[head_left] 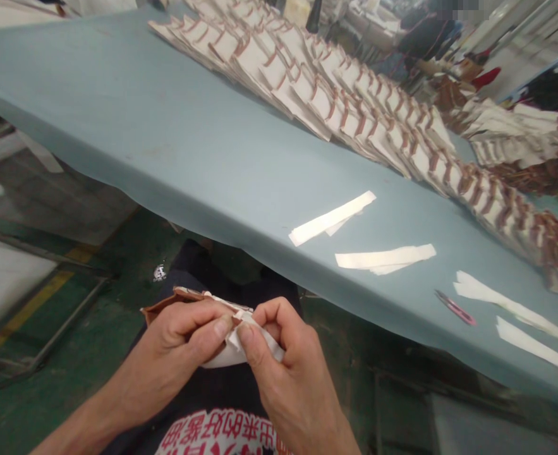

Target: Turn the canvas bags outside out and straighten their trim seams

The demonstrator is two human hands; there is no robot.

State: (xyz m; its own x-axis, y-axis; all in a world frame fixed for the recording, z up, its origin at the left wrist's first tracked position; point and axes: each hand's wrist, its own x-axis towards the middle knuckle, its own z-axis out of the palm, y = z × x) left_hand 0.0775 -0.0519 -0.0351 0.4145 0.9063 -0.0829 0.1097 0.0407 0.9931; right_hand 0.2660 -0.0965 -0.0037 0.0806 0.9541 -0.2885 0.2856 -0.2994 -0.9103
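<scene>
Over my lap, my left hand [179, 344] pinches a folded piece of white and brown fabric [217, 361], its brown edge sticking out to the upper left. Close beside it, my right hand [283, 354] grips the white part of the same piece between thumb and fingers. The thumbs nearly meet at the middle of the piece. My fingers hide much of the fabric.
On the blue table [165, 126] lie white strips [333, 218], more strips [385, 258] and small pink-handled snippers [455, 308]. Long overlapping rows of white and brown pieces [345, 114] cover its far side. A metal frame [70, 319] stands at the lower left.
</scene>
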